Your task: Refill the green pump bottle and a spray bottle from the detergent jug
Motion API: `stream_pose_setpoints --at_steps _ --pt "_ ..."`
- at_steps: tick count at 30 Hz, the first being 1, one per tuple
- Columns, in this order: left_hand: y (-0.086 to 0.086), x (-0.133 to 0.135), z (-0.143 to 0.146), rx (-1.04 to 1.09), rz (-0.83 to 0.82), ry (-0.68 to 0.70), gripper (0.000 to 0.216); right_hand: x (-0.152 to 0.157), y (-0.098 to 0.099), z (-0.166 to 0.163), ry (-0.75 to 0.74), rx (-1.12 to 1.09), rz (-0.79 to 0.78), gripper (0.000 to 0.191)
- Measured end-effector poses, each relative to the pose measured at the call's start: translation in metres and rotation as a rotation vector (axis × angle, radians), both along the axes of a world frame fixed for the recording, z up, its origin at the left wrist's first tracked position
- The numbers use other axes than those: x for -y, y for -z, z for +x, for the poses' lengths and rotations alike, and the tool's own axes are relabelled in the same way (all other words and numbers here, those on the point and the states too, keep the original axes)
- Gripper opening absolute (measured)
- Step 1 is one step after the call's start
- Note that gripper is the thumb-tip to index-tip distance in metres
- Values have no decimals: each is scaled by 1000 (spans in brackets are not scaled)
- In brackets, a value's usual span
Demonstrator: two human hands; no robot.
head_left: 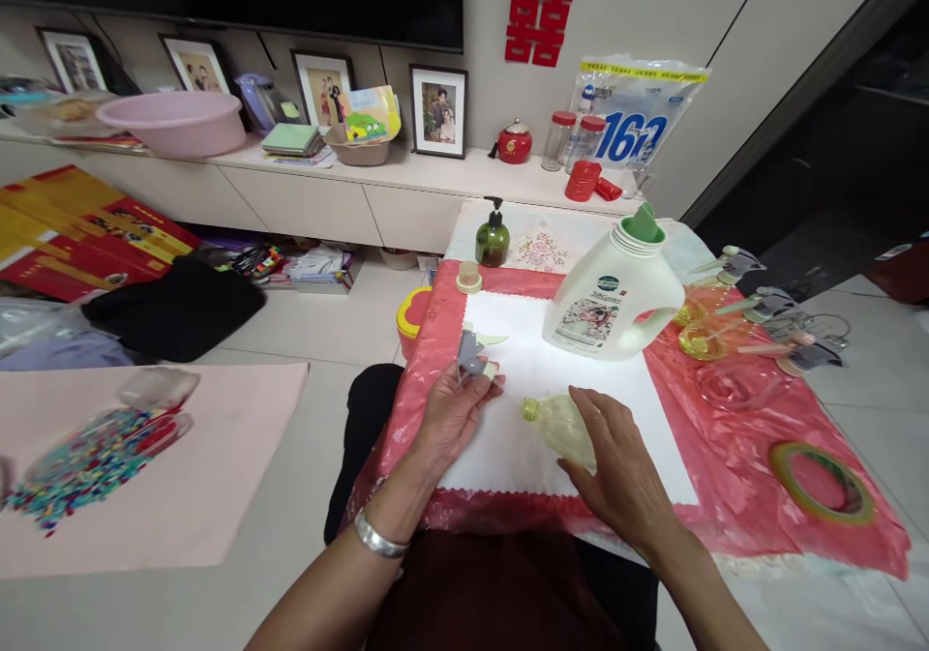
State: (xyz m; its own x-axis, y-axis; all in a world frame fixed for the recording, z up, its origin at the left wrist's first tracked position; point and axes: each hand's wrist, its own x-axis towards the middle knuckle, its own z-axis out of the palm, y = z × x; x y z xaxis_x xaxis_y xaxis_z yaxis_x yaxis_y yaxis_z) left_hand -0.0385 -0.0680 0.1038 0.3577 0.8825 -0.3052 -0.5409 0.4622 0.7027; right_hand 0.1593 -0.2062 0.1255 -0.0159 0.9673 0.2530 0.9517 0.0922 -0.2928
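Note:
My left hand (457,404) is closed round a grey and white trigger spray head (473,353). Its thin tube points toward the mouth of a pale yellow clear bottle (562,426); whether the tip is inside the neck I cannot tell. That bottle lies tilted low over the white sheet (500,448), neck to the left, with my right hand (616,458) wrapped about its base end. Behind it stands a large white detergent jug (614,293) with a green spout. A beige cap (468,277) sits at the sheet's far left corner.
Several spray bottles (704,340) stand or lie on the right of the red plastic cover (740,467), near a tape roll (823,482). A green pump bottle (493,237) is at the back. Colourful small pieces (87,467) lie on a pink surface to the left.

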Motion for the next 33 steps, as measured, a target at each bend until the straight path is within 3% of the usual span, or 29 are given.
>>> stream_pose_setpoints --at_steps 9,33 --pt "-5 22 3 -16 82 25 44 -2 4 -30 38 -140 5 87" --pt "-15 25 -5 -17 130 200 41 7 18 -37 50 -442 -49 84"
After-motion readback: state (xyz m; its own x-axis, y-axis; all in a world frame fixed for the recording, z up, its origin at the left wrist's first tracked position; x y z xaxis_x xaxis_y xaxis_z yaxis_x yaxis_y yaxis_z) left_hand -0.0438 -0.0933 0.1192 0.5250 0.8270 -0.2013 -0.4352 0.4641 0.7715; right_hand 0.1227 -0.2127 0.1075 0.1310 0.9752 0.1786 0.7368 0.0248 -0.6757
